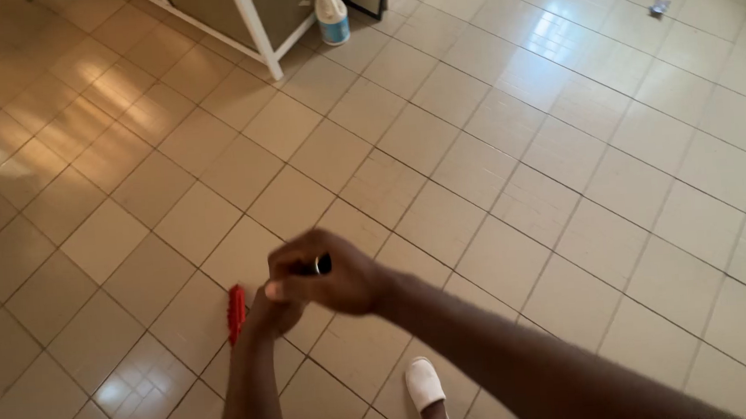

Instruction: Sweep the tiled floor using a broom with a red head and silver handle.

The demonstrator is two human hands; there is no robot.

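My right hand is closed around the black top end of a stick handle. Just below it, my left hand grips the same handle, and most of the shaft is hidden behind the two hands. A red brush head rests on the beige tiled floor just left of my left hand. Whether the head joins the handle is hidden by my hands.
My foot in a white slipper stands on the tiles below my hands. At the far end stand a white-framed piece of furniture and a white and blue plastic bottle. A small crumpled scrap lies at the upper right.
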